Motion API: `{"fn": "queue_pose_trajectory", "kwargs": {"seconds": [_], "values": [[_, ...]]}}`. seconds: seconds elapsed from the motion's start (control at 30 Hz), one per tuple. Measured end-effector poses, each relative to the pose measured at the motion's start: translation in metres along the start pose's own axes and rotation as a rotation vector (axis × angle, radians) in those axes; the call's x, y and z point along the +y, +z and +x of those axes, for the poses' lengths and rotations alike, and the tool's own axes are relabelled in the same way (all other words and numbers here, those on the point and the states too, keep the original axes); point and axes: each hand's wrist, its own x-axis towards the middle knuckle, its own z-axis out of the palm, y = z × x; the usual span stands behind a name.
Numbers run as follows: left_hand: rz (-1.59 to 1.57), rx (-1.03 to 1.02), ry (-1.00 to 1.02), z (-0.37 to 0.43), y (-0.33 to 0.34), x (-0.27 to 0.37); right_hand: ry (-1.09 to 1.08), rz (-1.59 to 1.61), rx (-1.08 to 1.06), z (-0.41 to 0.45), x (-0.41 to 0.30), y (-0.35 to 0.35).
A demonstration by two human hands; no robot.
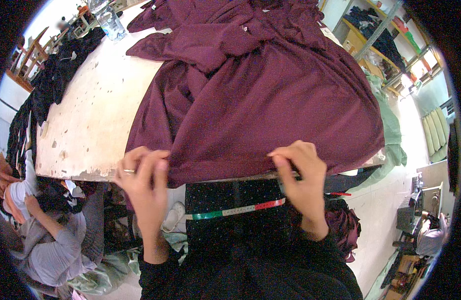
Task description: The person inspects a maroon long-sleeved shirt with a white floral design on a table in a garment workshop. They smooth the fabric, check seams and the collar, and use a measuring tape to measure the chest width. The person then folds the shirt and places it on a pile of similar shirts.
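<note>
Maroon fabric [275, 101] lies spread and bunched over a worn wooden table [99, 123], its lower edge reaching the table's front edge. My left hand [144, 172], with a ring on one finger, is at the cloth's lower left part, thumb and fingers bent close together; blur hides whether cloth is pinched. At the lower right part of the cloth is my right hand [301, 172], its thumb and index finger nearly together just above the fabric; a grip cannot be made out. A tape measure [236, 210] with green, white and red sections runs across my dark clothing below the table edge.
Black cloth [58, 75] is heaped along the table's left side, with a plastic bottle [112, 24] at the back. Two people [58, 247] are at the lower left. Shelves [376, 33] with cloth stand at the right. More maroon cloth [341, 225] hangs beside my right forearm.
</note>
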Motion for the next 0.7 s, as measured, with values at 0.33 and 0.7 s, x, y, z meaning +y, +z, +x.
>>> {"fn": "queue_pose_trajectory", "kwargs": {"seconds": [0.33, 0.7], "values": [[0.041, 0.392, 0.429, -0.014, -0.008, 0.003, -0.531, 0.015, 0.123, -0.001, -0.01, 0.034], [-0.106, 0.321, 0.258, -0.011, -0.021, -0.014, -0.14, 0.042, 0.234, -0.007, 0.024, -0.008]]}}
